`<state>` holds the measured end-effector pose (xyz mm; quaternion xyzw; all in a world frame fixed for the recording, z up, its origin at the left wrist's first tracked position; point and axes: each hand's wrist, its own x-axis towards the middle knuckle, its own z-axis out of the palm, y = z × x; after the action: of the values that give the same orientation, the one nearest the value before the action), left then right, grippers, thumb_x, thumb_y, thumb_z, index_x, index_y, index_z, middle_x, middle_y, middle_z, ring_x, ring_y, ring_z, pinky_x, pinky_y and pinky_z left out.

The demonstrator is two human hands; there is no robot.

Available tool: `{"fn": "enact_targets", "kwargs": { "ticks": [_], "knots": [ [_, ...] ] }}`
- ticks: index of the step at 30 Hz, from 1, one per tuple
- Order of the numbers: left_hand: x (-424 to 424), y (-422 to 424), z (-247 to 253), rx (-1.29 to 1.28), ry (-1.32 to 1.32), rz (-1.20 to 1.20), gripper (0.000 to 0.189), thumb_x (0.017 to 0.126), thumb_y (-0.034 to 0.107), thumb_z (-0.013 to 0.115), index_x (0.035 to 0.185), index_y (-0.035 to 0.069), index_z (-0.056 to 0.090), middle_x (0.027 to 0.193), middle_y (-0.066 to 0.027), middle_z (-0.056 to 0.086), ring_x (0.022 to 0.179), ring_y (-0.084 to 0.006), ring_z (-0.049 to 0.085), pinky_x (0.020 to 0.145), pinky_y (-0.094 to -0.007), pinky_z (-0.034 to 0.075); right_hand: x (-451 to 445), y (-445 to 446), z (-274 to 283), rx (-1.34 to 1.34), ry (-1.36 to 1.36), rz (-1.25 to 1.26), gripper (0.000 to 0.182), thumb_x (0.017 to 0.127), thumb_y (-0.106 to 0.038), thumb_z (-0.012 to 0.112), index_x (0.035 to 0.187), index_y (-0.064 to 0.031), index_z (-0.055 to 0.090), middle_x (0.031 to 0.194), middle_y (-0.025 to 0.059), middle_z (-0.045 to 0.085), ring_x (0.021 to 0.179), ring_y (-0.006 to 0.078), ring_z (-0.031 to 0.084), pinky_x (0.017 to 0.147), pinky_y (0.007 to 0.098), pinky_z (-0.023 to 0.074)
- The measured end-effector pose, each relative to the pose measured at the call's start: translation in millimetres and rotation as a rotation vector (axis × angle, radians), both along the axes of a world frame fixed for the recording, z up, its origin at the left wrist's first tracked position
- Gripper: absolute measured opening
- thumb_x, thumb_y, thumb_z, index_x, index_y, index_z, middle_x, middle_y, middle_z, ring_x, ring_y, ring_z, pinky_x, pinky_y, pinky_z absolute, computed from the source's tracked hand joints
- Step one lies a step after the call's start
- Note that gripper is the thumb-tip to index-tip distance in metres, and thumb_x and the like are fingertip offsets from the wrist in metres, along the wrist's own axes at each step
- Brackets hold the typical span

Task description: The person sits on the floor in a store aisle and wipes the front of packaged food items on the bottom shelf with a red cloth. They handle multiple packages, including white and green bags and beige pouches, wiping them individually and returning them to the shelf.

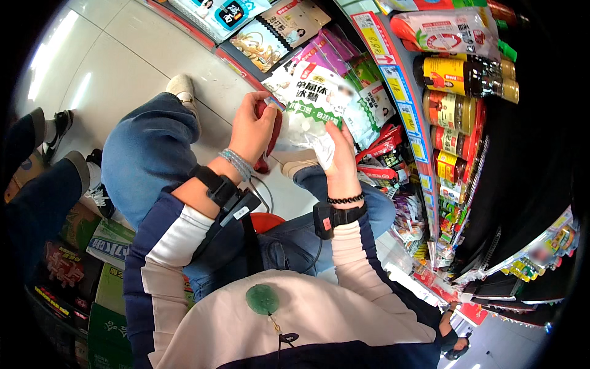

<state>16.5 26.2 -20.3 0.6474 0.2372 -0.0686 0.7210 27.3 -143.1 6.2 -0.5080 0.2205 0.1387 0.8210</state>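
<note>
A white and clear plastic bag of rock sugar (308,108) with green bands and printed writing is in front of me, over the lower shelf. My right hand (342,150) grips its lower right edge, the thumb on the front. My left hand (252,127) is closed around a dark red cloth (275,131), whose end hangs below the palm. The left thumb and forefinger meet near the bag's left edge; whether they pinch the bag too I cannot tell. Behind it, similar white bags (375,104) stand in the shelf row.
Purple packets (322,50) and brown packets (295,20) fill the lower shelf. Price tags line the shelf edge (401,92); bottles and jars (447,76) stand above. Stacked cartons (108,244) lie at left, near another person's legs (50,180). A further person (449,336) is at lower right.
</note>
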Motion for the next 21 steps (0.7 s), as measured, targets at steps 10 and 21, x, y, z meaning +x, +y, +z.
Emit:
{"fn": "enact_targets", "kwargs": {
  "ticks": [10, 21],
  "knots": [
    [2.3, 25.0, 20.7, -0.361, -0.104, 0.212, 0.018, 0.084, 0.008, 0.053, 0.100, 0.001, 0.051, 0.085, -0.0039, 0.057, 0.077, -0.0084, 0.052, 0.068, -0.0227, 0.045, 135.0, 68.8, -79.1, -0.136, -0.286, -0.008, 0.042, 0.084, -0.005, 0.050, 0.124, -0.0034, 0.038, 0.114, 0.0102, 0.050, 0.098, 0.0192, 0.052, 0.083, 0.0323, 0.0437],
    [14.5, 34.1, 40.8, -0.431, 0.027, 0.161, 0.023, 0.083, 0.008, 0.054, 0.104, 0.002, 0.050, 0.091, -0.0056, 0.056, 0.081, -0.0109, 0.053, 0.071, -0.0239, 0.044, 162.8, 72.2, -206.3, -0.548, -0.205, 0.002, 0.060, 0.082, -0.016, 0.051, 0.131, 0.0029, 0.021, 0.131, 0.0198, 0.031, 0.118, 0.0263, 0.036, 0.098, 0.0313, 0.0290]
  ]
}}
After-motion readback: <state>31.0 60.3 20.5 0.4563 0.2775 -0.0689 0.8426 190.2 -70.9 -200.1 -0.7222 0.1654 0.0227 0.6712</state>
